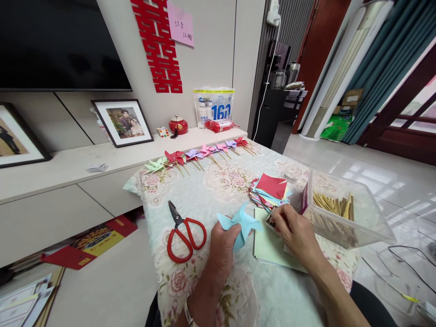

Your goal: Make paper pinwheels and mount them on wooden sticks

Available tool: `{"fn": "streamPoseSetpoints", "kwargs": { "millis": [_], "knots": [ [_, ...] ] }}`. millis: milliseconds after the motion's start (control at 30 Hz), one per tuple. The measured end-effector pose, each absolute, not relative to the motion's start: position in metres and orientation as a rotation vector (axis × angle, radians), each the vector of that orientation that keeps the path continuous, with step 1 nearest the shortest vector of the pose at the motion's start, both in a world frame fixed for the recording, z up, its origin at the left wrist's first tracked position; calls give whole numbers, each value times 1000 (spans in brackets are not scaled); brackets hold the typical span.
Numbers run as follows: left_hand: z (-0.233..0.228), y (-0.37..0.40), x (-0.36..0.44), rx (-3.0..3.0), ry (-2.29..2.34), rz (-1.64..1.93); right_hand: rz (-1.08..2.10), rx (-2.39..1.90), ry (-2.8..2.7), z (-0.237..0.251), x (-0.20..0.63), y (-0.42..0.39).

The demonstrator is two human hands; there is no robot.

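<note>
A light blue paper pinwheel [242, 223] is held by my left hand [222, 240], with the thumb pressed near its centre. My right hand [293, 227] has its fingers bunched over a small box [271, 221] of dark bits, and whatever lies between the fingertips is hidden. That box rests at the upper edge of a stack of pale green paper [267, 247]. Just beyond it is a pile of coloured paper squares [271, 187], a red one on top. Left of my left hand lie red-handled scissors [184, 231], their blades pointing away.
Finished pinwheels on sticks [204, 152] line the table's far edge. At the right, a clear plastic box [371, 227] holds many thin sticks [335, 209]. A low cabinet [68, 168] behind bears a framed photo [123, 122], a red jar [178, 125] and a plastic bag [214, 106].
</note>
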State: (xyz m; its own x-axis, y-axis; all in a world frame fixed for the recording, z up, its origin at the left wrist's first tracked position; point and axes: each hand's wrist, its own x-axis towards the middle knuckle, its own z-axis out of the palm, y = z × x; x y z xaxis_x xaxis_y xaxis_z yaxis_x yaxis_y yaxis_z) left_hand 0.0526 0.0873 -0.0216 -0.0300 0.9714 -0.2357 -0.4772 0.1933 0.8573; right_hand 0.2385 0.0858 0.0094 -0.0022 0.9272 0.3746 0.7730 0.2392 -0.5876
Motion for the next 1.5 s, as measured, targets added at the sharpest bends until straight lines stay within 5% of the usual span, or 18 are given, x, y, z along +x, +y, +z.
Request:
{"fn": "streamPoseSetpoints", "kwargs": {
  "millis": [233, 433, 1133, 1500],
  "knots": [
    [-26, 87, 51, 862, 1212, 1319, 1027, -1295, -1493, 15, 205, 73],
    [-18, 85, 53, 1030, 1336, 1288, 1232, -1203, -1375, 2, 191, 72],
    [-22, 86, 49, 1040, 1367, 1258, 1045, -1287, -1476, -6, 195, 77],
    [-32, 88, 47, 1050, 1347, 1251, 508, -1258, -1892, -2, 194, 71]
  ]
}}
